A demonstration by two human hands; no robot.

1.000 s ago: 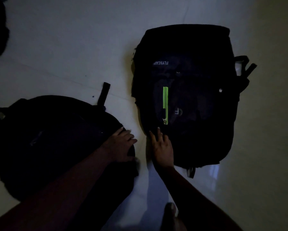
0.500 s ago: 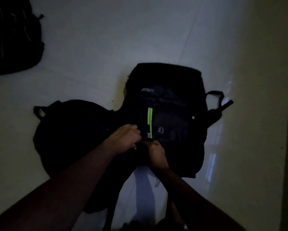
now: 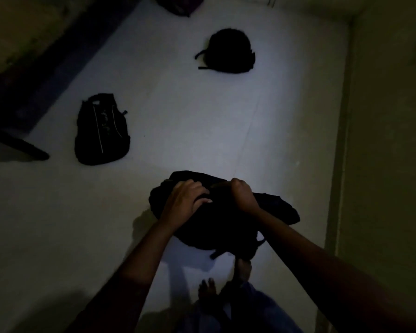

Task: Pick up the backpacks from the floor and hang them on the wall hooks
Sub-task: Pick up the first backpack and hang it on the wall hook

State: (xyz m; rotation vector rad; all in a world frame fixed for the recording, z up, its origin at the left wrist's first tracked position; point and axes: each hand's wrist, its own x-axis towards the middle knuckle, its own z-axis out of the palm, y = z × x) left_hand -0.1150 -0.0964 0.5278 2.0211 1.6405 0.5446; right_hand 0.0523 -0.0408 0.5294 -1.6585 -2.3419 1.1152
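Observation:
Both my hands hold a black backpack bundle [image 3: 216,227] up off the pale floor [image 3: 202,131], in front of my feet. My left hand [image 3: 185,203] curls its fingers over the bundle's top left. My right hand [image 3: 243,195] is fisted around the fabric at the top right. In this dim light I cannot tell where one bag ends and another begins. A black backpack with thin pale lines [image 3: 102,131] lies flat on the floor to the left. Another black backpack [image 3: 228,52] lies farther off. No wall hooks are in view.
A greenish wall [image 3: 382,140] runs along the right side. A dark bag-like shape [image 3: 178,4] sits at the top edge. Dark furniture with a blue edge [image 3: 45,75] fills the upper left. My bare feet [image 3: 209,292] stand below the bundle.
I have risen from crouching, and the view has pulled back. The two backpacks my hands were touching on the floor are now gathered and lifted in both hands.

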